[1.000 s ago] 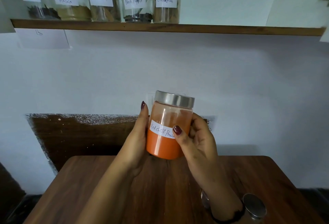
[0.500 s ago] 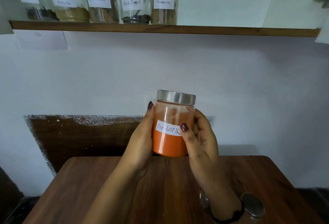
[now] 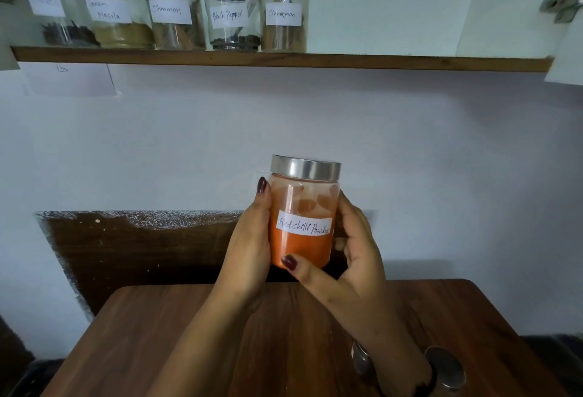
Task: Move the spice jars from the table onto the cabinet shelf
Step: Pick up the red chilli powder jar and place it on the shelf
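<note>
**A:** Where's the red chilli powder jar (image 3: pixel 303 239)?

**B:** Well below the shelf (image 3: pixel 378 62), upright and held in the air. Its steel lid is on, the label faces the camera, and orange powder fills the lower half.

**A:** Who has it?

**B:** Both hands are clamped on it. The left hand (image 3: pixel 249 245) cups its left side, thumb lying up along the glass. The right hand (image 3: pixel 356 257) wraps the right side, thumb pressed across the lower front, fingers behind.

**A:** And on the shelf itself?

**B:** Five labelled jars (image 3: pixel 176 5) stand in a row at its left end. The right-hand stretch is bare wood.

**A:** Anything lower down?

**B:** Far below the shelf, on the worktop (image 3: pixel 157 333), a steel-lidded jar (image 3: pixel 444 366) stands by the right wrist. Something else is half hidden behind that wrist, and I can't tell what it is.
</note>
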